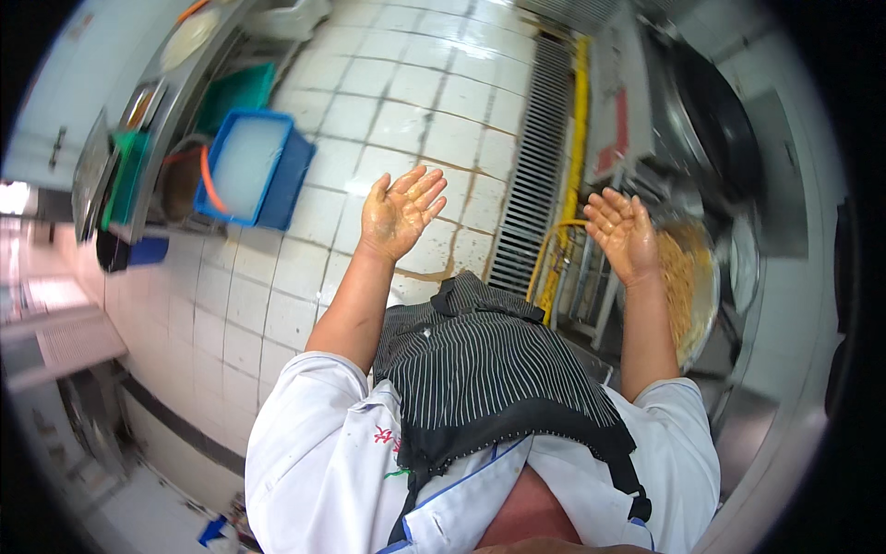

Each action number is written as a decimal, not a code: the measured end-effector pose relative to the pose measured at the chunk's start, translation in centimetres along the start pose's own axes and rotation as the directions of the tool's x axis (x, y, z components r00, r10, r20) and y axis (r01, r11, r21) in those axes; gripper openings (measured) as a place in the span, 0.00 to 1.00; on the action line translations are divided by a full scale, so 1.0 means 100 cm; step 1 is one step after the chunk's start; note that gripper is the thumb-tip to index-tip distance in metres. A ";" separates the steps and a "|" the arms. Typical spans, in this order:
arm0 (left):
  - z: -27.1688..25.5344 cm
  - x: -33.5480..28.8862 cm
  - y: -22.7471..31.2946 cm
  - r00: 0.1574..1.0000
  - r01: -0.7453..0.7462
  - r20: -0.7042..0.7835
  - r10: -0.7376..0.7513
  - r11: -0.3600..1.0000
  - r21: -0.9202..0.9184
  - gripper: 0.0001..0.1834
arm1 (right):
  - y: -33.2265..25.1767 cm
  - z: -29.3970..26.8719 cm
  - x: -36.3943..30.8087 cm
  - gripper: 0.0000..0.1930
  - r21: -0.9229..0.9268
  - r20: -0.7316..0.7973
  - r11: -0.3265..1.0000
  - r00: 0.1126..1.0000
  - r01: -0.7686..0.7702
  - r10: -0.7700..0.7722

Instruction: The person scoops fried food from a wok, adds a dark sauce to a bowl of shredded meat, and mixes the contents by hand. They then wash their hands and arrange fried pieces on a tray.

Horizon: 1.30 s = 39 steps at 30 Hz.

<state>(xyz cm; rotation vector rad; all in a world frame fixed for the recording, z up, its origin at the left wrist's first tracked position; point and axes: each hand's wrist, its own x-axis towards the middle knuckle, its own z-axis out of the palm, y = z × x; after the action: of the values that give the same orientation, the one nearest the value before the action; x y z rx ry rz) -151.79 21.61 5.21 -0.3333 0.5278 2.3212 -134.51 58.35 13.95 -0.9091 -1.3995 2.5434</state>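
Observation:
Both of my hands are held out in front of me with the palms turned up. My left hand point(402, 210) has its fingers spread and holds nothing; its palm looks wet or greasy, and below it lies the tiled floor point(355, 138). My right hand point(625, 231) is likewise bare, fingers stretched out, with a shiny coating on the skin. Beside my right forearm stands a large metal basin point(709, 309) with a heap of yellowish-brown food point(676, 286) that I cannot name exactly. My right hand is nearest to that basin.
A blue tub point(293, 185) of cloudy liquid stands on the left beside a metal shelf point(161, 166) and a green bin point(242, 97). To the right run a floor drain grate point(531, 166) and a yellow pipe point(577, 120). A big black wok point(715, 111) sits beyond the basin.

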 end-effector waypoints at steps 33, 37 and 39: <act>-0.420 -0.132 0.365 0.074 -0.335 -0.994 0.077 0.941 0.048 0.17 | 0.515 0.671 0.531 0.19 -0.993 0.105 0.112 0.591 0.025 0.800; -0.465 -0.043 0.423 0.031 0.139 -0.943 0.331 0.933 0.332 0.12 | 0.583 0.733 0.600 0.22 -0.967 0.246 0.146 0.599 0.211 0.762; -0.514 0.008 0.447 0.033 0.308 -0.879 0.476 0.832 0.462 0.13 | 0.623 0.743 0.630 0.22 -0.937 0.086 0.292 0.685 -0.190 0.723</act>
<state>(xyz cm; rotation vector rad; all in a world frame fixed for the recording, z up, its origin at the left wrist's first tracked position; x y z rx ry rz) -179.41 -30.99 -28.12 -1.7812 1.9434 1.4100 -214.53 -9.66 -34.58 -0.8265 -3.3347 2.3364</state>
